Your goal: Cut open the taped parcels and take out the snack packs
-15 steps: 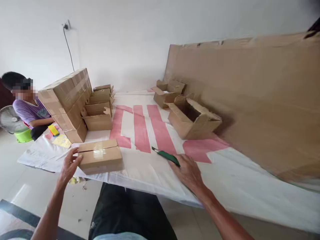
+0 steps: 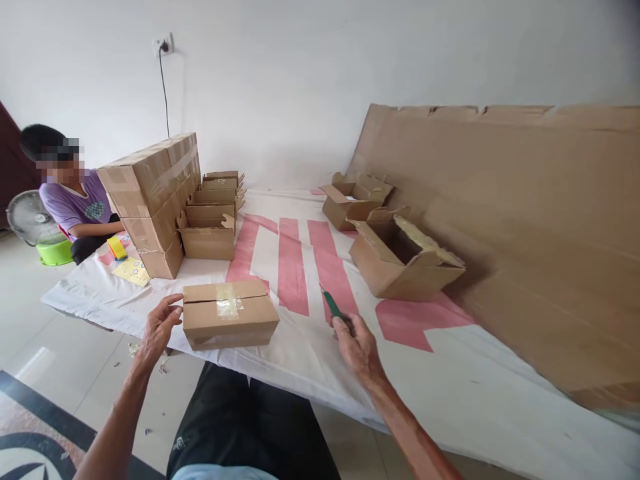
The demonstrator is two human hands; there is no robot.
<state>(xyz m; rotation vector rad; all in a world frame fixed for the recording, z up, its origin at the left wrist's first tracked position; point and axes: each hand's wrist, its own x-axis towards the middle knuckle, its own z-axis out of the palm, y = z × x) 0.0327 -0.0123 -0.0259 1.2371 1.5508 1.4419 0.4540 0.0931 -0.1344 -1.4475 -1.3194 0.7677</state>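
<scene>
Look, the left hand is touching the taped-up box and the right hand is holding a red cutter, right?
Not quite: the cutter in the right hand has a green handle, not red. The head view shows that. The rest holds: the left hand touches the side of the taped-up box.

The person's forearms are bare with no sleeves reaching them, the left hand and right hand wear no gloves, and dark trousers carrying a small pale logo cover the legs.
</scene>
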